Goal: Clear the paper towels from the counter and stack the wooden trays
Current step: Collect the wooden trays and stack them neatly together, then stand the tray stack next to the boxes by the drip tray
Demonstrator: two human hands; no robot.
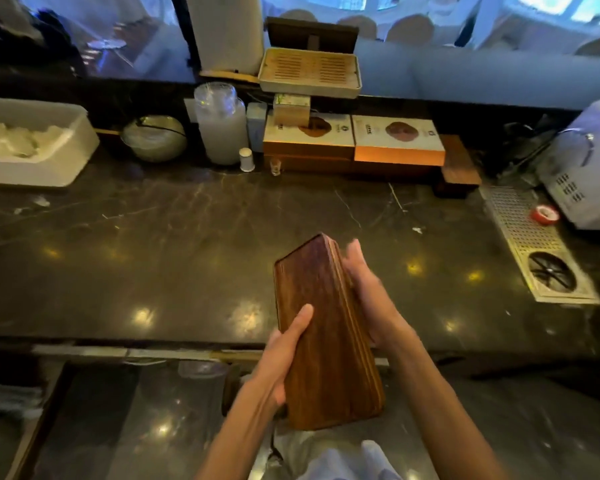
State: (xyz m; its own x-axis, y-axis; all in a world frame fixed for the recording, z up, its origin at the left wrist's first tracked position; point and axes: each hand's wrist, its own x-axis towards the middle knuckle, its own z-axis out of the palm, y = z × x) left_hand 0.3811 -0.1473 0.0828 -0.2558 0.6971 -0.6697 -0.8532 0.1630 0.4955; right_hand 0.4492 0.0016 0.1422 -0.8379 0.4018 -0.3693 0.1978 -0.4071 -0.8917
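Observation:
A stack of dark wooden trays (321,327), edges showing as thin lighter lines along the right side, is held upright and tilted above the front edge of the dark marble counter (187,258). My left hand (284,355) grips its left face, thumb pressed on the wood. On the opposite side, my right hand (368,292) clasps the stack's right edge. A white bin (66,157) at the far left holds crumpled paper towels (18,140). No paper towels lie on the counter's middle.
Along the back stand a paper towel roll (227,32), a slatted tea tray (309,72), a plastic jar (220,126), a metal bowl (155,138) and orange-sided boxes (354,143). At the right sit a perforated drain grate (530,237), a red lid (544,214) and a white appliance (586,168).

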